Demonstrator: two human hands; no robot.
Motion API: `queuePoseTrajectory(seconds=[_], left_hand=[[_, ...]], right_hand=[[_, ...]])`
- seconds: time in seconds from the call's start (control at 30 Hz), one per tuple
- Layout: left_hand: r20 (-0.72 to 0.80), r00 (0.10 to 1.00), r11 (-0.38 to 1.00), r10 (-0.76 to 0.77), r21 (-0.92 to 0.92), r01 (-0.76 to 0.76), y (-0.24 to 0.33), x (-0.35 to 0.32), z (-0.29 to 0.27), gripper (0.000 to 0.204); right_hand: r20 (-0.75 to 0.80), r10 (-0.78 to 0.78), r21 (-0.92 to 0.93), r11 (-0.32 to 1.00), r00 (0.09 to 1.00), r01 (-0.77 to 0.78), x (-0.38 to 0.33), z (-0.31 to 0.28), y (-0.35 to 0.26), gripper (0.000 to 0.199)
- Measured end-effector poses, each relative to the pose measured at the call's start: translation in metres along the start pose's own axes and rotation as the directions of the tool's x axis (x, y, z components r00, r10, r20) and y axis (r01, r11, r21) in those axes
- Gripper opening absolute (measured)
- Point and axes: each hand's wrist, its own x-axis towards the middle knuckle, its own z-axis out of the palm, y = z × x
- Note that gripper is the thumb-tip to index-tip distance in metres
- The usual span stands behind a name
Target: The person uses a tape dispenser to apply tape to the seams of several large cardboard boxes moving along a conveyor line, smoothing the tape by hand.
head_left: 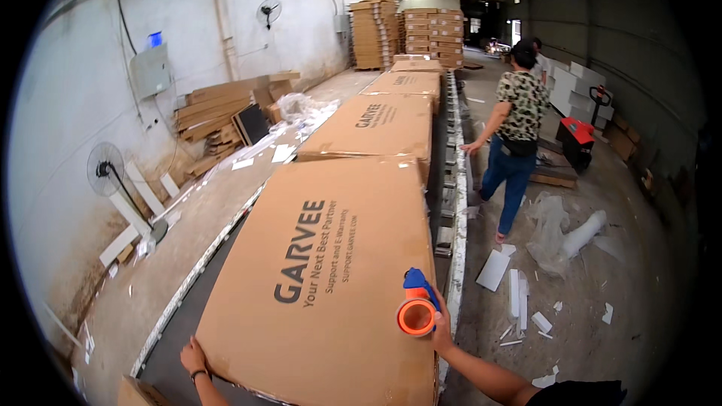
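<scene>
A large flat cardboard box [323,271] with dark printed lettering lies in front of me on a conveyor line. My left hand [193,357] rests flat on its near left corner, a dark band on the wrist. My right hand [440,327] grips an orange and blue tape dispenser [416,308], held at the box's right edge near its top face. More boxes of the same kind [376,124] lie end to end further along the line.
A person in a patterned shirt and jeans [515,135] walks on the right beside the roller rail [455,203]. Foam scraps and plastic wrap [560,233] litter the floor. A red pallet jack [577,139], stacked cartons [410,34] at the back, cardboard piles [226,109] and a fan [105,169] at left.
</scene>
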Motion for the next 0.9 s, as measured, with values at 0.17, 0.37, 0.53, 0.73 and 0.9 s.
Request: queuePoseTrajectory(seconds=[0.17, 0.37, 0.53, 0.73, 0.9], left_hand=[[-0.047, 0.978, 0.968, -0.206, 0.137, 0.210, -0.006, -0.117, -0.033, 0.051], [-0.052, 0.973, 0.963, -0.226, 0.139, 0.231, 0.031, -0.310, -0.073, 0.055], [0.060, 0.988, 0.955, -0.145, 0.271, 0.124, 0.084, -0.427, -0.079, 0.051], [-0.158, 0.980, 0.883, 0.121, 0.468, -0.034, 0.120, -0.468, -0.088, 0.040], [0.322, 0.374, 0.447, 0.869, -0.193, -0.873, 0.289, -0.543, -0.074, 0.087]], right_hand=[[0.071, -0.002, 0.048, 0.999, 0.997, -0.001, 0.010, -0.062, -0.021, 0.071], [0.108, 0.275, 0.509, 0.810, 0.955, -0.290, 0.084, -0.176, 0.046, 0.053], [-0.017, 0.366, 0.767, 0.601, 0.930, -0.223, 0.124, -0.256, 0.005, 0.055], [-0.127, 0.400, 0.533, 0.799, 0.908, -0.278, -0.054, -0.376, -0.066, 0.043], [-0.137, 0.583, 0.424, 0.765, 0.801, -0.485, -0.262, -0.413, -0.074, 0.057]])
